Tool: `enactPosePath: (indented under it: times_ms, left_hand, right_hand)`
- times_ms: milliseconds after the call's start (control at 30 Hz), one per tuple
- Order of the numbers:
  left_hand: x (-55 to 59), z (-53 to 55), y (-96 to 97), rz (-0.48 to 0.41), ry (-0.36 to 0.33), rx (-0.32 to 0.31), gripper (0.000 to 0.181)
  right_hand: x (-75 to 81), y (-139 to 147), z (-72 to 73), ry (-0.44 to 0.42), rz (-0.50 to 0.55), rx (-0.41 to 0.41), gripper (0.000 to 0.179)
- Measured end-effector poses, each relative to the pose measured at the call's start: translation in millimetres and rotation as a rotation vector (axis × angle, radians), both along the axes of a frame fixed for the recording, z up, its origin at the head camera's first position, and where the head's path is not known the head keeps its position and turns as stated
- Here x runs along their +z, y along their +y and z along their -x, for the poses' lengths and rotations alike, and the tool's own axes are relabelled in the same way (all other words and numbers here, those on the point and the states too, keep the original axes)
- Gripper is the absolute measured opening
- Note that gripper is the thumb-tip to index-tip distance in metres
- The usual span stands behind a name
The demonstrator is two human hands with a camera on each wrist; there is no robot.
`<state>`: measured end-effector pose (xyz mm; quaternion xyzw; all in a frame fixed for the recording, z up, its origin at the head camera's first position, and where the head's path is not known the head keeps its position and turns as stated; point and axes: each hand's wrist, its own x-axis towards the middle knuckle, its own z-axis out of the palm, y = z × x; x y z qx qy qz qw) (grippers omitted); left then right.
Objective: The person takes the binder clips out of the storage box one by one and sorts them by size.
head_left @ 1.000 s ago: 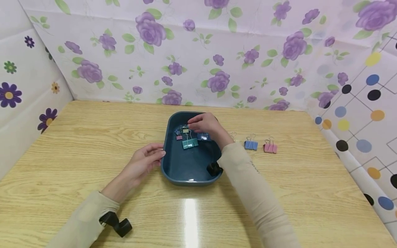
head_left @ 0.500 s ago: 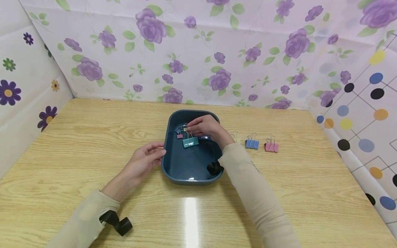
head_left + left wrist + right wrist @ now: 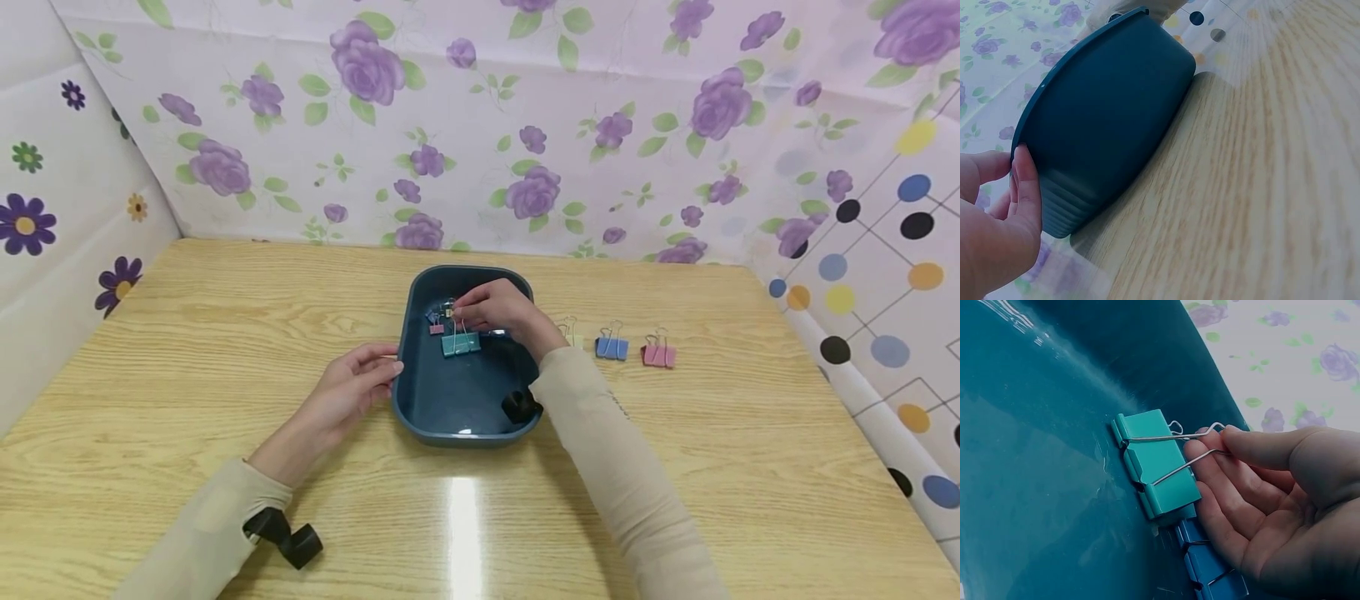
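In the head view my left hand (image 3: 356, 383) pinches the left rim of a dark blue plastic tub (image 3: 450, 437), also seen in the left wrist view. Inside the tub, my right hand (image 3: 502, 308) holds the wire handle of a teal binder clip (image 3: 461, 344) between thumb and fingers, plainest in the right wrist view. The teal clip (image 3: 1157, 462) stays low by the tub floor. Beside it, under the right hand, lies a blue binder clip (image 3: 1213, 565). Left of the teal clip are a small pink clip (image 3: 437, 329), a small yellow clip (image 3: 448, 313) and a small blue clip (image 3: 432, 317).
On the wooden table (image 3: 225, 333), right of the tub, a yellow binder clip (image 3: 574, 340), a blue binder clip (image 3: 612, 347) and a pink binder clip (image 3: 659, 355) stand in a row. The right forearm partly covers the yellow one. Flowered cloth (image 3: 450, 125) hangs behind the table.
My right hand has come down a little onto the teal clip's handle, and that clip now sits straighter. The left hand keeps its hold on the tub rim.
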<state>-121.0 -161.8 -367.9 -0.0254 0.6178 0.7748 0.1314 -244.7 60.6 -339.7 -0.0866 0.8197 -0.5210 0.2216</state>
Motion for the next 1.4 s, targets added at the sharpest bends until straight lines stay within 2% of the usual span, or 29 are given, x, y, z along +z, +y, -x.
enactPosePath:
  times_ms: [300,533,667,867,1233,1400]
  left_hand:
    - [0.1,0.3,-0.6,0.005,0.0,-0.003,0.028]
    - [0.1,0.7,-0.1,0.014,-0.001,-0.008,0.03]
    - [0.0,1.1,0.4,0.01,-0.001,-0.015,0.032]
    - [-0.3,0.6,-0.2,0.006,-0.001,-0.012,0.032]
    - [-1.7,-0.4,-1.7,-0.005,0.009,-0.006,0.027]
    - [-1.3,-0.3,-0.7,-0.004,0.01,-0.01,0.028]
  right_hand:
    - [0.5,-1,-0.8,0.027,0.05,-0.016,0.016]
    - [3.8,0,-0.3,-0.02,0.143,-0.044,0.02]
    - [11.5,1,-1.6,-0.021,0.165,-0.053,0.022]
    - [27.9,2,-2.9,0.001,0.2,-0.018,0.025]
    - [55.7,13,-8.2,0.04,0.202,0.001,0.024]
    - [62.4,24,-15.0,0.064,0.185,0.0,0.025]
